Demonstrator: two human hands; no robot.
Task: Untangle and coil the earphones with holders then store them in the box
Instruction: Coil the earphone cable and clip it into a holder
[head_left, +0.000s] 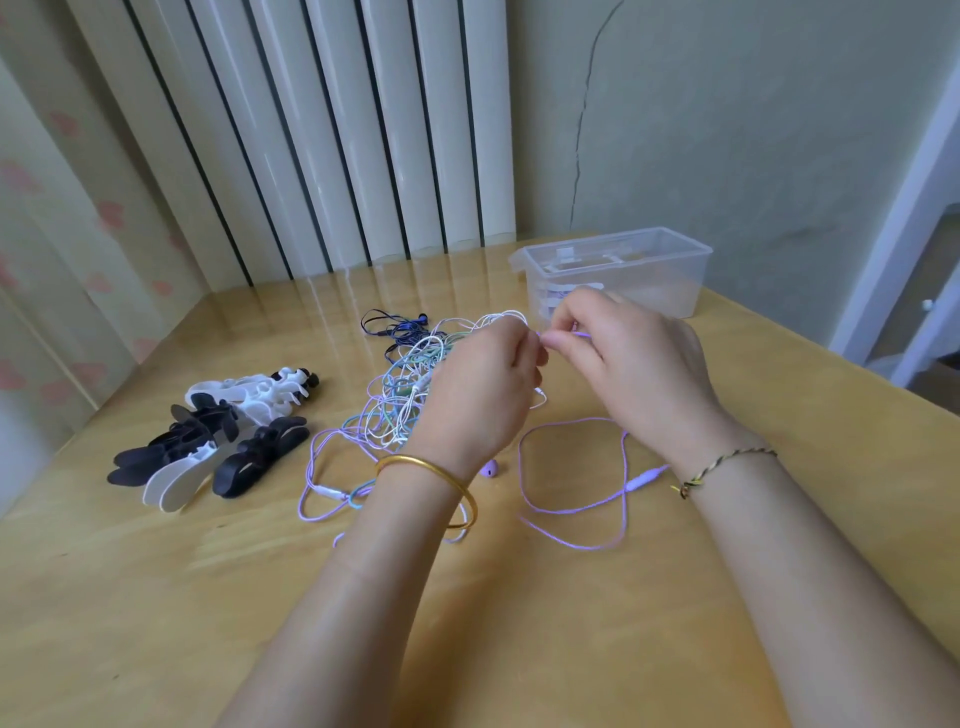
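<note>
Over the wooden table's (156, 597) middle, left hand (483, 384) and right hand (623, 358) fingers (561, 338) pinch a thin lilac earphone cable (636, 484), apparently freeing it from the multicoloured earphone tangle (405, 410); black and white plastic holders (218, 441) wait near the left edge, clear plastic box (649, 280) at the far right corner

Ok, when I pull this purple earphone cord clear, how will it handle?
Probably floppy: the purple cord lies in loose loops on the table. Likely light, being so thin. It may drag the tangle, since purple strands run into it.

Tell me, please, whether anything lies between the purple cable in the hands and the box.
Nothing visible blocks the way to the open box, but the purple cable runs into the tangled pile.
</note>
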